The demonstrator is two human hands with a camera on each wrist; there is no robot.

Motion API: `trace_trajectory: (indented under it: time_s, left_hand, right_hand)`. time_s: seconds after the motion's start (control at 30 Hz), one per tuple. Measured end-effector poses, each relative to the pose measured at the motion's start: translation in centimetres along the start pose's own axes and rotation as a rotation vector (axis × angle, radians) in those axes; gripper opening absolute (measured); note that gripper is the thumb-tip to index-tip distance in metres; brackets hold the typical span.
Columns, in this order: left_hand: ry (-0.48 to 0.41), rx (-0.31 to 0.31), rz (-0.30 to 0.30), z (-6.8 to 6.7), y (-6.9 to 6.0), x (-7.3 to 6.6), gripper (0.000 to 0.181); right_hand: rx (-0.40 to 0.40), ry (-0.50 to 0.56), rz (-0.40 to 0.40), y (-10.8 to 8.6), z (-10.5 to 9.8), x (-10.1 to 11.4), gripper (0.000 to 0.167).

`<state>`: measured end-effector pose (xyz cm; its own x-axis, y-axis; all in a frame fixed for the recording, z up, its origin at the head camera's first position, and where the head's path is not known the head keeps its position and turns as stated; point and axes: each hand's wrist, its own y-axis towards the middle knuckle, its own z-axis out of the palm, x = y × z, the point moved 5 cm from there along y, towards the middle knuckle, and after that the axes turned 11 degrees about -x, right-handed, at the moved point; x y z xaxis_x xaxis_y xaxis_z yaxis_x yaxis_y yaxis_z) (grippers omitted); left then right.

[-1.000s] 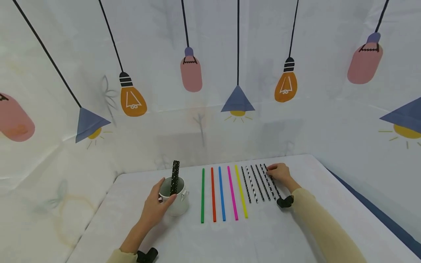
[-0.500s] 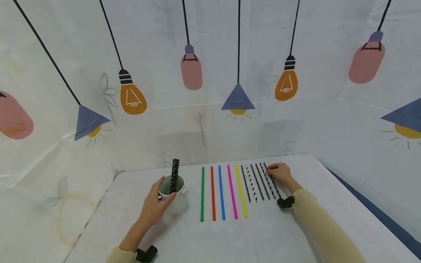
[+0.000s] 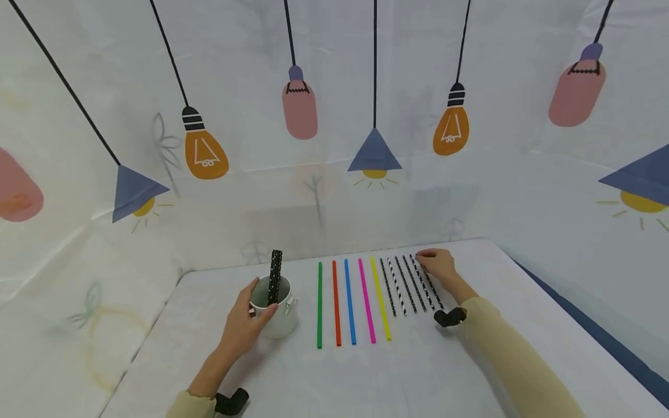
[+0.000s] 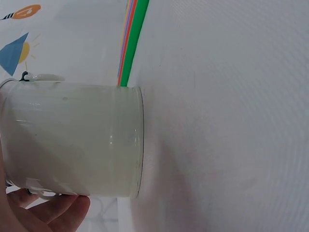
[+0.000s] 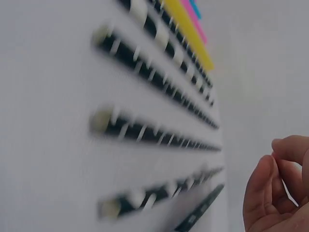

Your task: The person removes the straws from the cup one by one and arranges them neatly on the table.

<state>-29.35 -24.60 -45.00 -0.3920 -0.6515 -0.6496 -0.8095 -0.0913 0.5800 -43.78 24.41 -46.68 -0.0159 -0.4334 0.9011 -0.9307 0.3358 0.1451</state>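
Observation:
My left hand grips a white bucket with small side lugs, thumb at its rim and fingers round the far side. Upright in the bucket stands a black, white-dotted bundle; whether it is several straws cannot be told. Over the far ends of a row of black-and-white patterned straws is my right hand. In the right wrist view, its thumb and index fingertips come close together with nothing visible between them. The rightmost straw lies apart from these fingers.
Between the bucket and the patterned straws lie a green straw, a red straw, a blue straw, a pink straw and a yellow straw. The white table meets a lamp-printed backdrop.
My right hand has shifted slightly towards the far edge, showing more of the rightmost straw. The head view has moved a little. My left hand keeps its hold on the bucket.

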Motion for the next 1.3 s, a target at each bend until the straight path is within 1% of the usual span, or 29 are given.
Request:
trace_trajectory:
  time_s: [0.2, 0.3, 0.4, 0.6, 0.73, 0.9, 1.13, 1.23, 1.3]
  left_hand:
    - [0.011, -0.002, -0.009, 0.0, 0.1, 0.1, 0.079]
    - [0.007, -0.001, -0.01, -0.1, 0.3, 0.1, 0.079]
    - [0.004, -0.007, -0.007, -0.2, 0.3, 0.0, 0.079]
    - [0.003, -0.002, -0.01, -0.2, 0.2, 0.1, 0.079]
    - [0.008, 0.002, -0.007, -0.2, 0.1, 0.1, 0.078]
    - [0.016, -0.009, -0.013, -0.3, 0.1, 0.4, 0.079]
    - [0.006, 0.019, -0.022, 0.2, 0.2, 0.3, 0.08]
    - [0.013, 0.01, -0.031, 0.1, 0.1, 0.3, 0.08]
    - [0.01, 0.008, -0.033, 0.2, 0.1, 0.3, 0.08]
  right_hand:
    - [0.089, 0.073, -0.067, -1.4, 2.7, 4.6, 0.034]
    - [0.145, 0.138, -0.09, -2.5, 4.5, 7.0, 0.034]
    - [0.195, 0.196, -0.094, -3.8, 6.6, 9.3, 0.031]
    - [0.277, 0.216, -0.112, -6.3, 11.1, 13.2, 0.027]
    - [0.334, 0.245, -0.132, -8.0, 13.5, 15.5, 0.024]
    - [0.407, 0.28, -0.164, -9.8, 15.8, 17.8, 0.027]
    - [0.422, 0.279, -0.192, -11.4, 18.2, 19.4, 0.022]
    - [0.445, 0.266, -0.201, -12.3, 19.3, 20.1, 0.022]
    - [0.446, 0.254, -0.204, -12.9, 19.8, 20.4, 0.022]
